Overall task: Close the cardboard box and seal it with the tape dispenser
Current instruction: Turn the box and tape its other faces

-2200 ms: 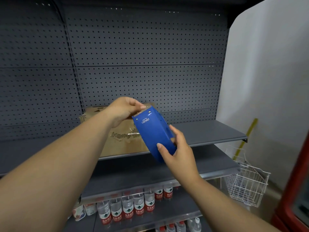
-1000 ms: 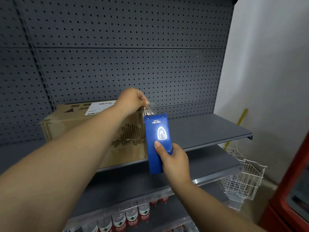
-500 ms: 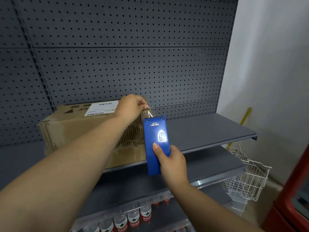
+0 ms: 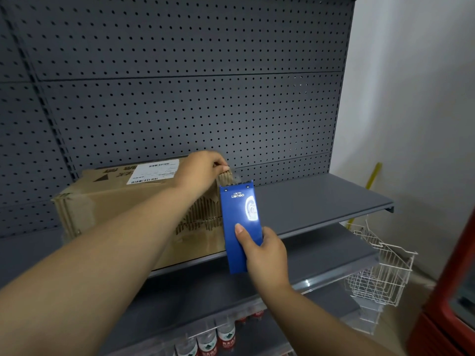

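Observation:
A brown cardboard box (image 4: 108, 199) with a white shipping label sits on the upper grey shelf (image 4: 316, 199), its top flaps down. My right hand (image 4: 262, 250) grips the lower part of a blue tape dispenser (image 4: 240, 222), held upright against the box's right front corner. My left hand (image 4: 203, 168) pinches the clear tape end at the box's top right corner, just above the dispenser. The box's front face is torn, showing corrugation.
A dark pegboard wall (image 4: 180, 98) backs the shelves. A lower shelf (image 4: 308, 268) juts out beneath the hands. Water bottles (image 4: 226, 335) stand on the bottom shelf. A white wire basket (image 4: 380, 273) hangs at the right, beside a red cabinet (image 4: 452, 304).
My left hand has drawn the tape end up onto the box's top right corner. The dispenser turned upright, then stayed against the box's front. The view shifted slightly.

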